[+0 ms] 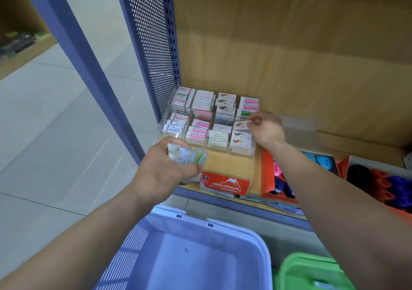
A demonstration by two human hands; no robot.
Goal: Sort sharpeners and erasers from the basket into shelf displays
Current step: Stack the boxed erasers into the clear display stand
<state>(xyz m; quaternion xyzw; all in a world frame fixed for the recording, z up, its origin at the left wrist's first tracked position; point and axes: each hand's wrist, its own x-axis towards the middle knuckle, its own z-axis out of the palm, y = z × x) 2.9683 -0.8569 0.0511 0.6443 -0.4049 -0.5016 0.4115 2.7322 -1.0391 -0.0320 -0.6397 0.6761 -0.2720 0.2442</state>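
Note:
A clear acrylic display [167,115] with several compartments of boxed erasers stands at the back left of the wooden shelf. My right hand [266,129] pinches one small white eraser [242,125] over the display's front right compartment. My left hand [166,171] grips a bunch of wrapped erasers [186,154] just in front of the display's left corner. The blue basket [263,240] sits below the shelf edge, its inside bare where it shows.
An orange "Hard Eraser" box [225,186] lies at the shelf front. Orange trays [266,173] of coloured sharpeners fill the shelf to the right. A green basket [312,272] stands beside the blue one. A perforated blue upright [153,44] bounds the shelf's left side.

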